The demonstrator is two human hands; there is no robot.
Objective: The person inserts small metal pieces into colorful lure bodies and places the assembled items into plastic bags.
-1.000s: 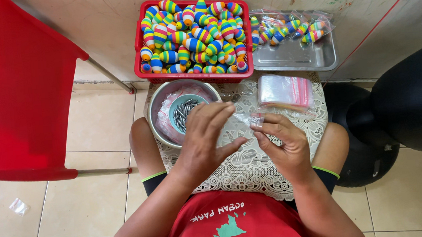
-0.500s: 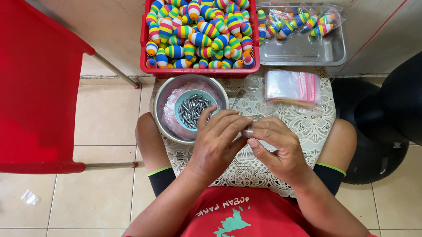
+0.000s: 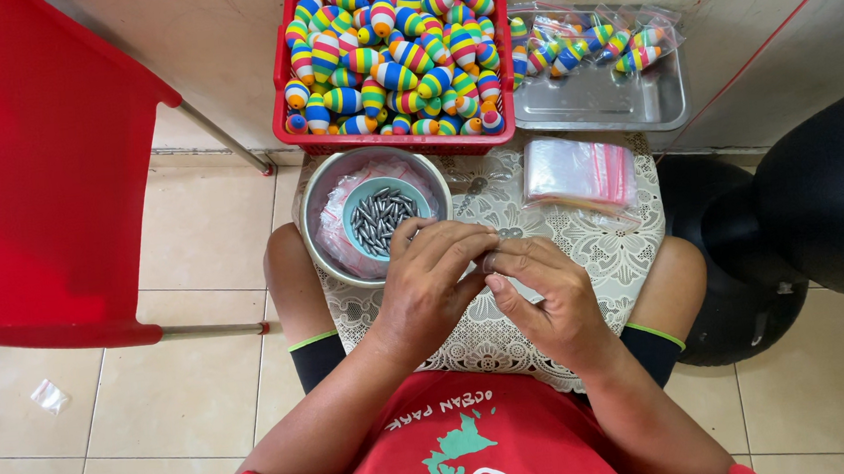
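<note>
Both hands meet over a lace-patterned cloth [image 3: 583, 244] spread across the person's lap. The left hand [image 3: 436, 281] curls in from the side, its fingers [image 3: 463, 244] bent together and pressed toward the fingertips of the right hand [image 3: 547, 297]; the right fingers [image 3: 509, 260] are pinched close as well, and between the two sets sits something small that is too hidden to make out, so what exactly they clamp cannot be told. Just beyond the left fingers, almost touching them, stands a metal bowl [image 3: 325, 210] on the cloth, and inside it a small teal cup [image 3: 363, 193] filled with dark grey bullet-shaped weights [image 3: 382, 215]; crumpled clear plastic lines the bowl around the cup. Beyond the right fingers, a little apart, lies a flat stack of clear zip bags [image 3: 577, 170] with red strips. Farther out from both hands, against the wall, a red plastic basket [image 3: 283, 128] is heaped with rainbow-striped floats [image 3: 393, 54], and just beside it, on the right-hand side, a metal tray [image 3: 603, 107] holds several bagged floats [image 3: 577, 44] of the same kind. Well off to the left of the left hand stands a red chair [image 3: 35, 167] on the tiled floor [image 3: 183, 386].
</note>
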